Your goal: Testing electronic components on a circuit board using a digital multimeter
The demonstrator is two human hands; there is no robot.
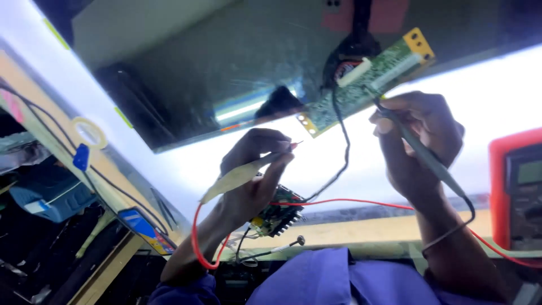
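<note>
So here's where we're at: our left hand [251,169] is raised with the wrist bent, fingers curled shut around a pale, tapered probe handle [237,176]. Its red tip [295,144] pokes out past the fingertips and sits just off the lower left corner of the long green circuit board [367,82], not clearly touching it. A thin red wire [350,201] loops down from that hand and runs off to the right.

Our right hand [418,141] is up higher, fingers pinched closed on a dark slim probe [420,148]. The probe slants up and left, and its tip meets the green board near the white connector strip [354,72]. Its black lead [468,217] curls back around our wrist.

The green board lies tilted over the top edge of a big flat panel, a glowing white sheet [497,85] with a dark glossy section [226,62] above it. A black cable [343,141] hangs from the board toward a smaller green board with metal pins [278,212], which sits at the panel's near edge just behind our left hand.

Room-wise, the white sheet between our hands is open. An orange multimeter with a grey screen [516,189] stands at the right edge, near our right forearm. The left edge is crowded with a yellowish wooden frame strip [68,141] and a roll of tape [88,133].
</note>
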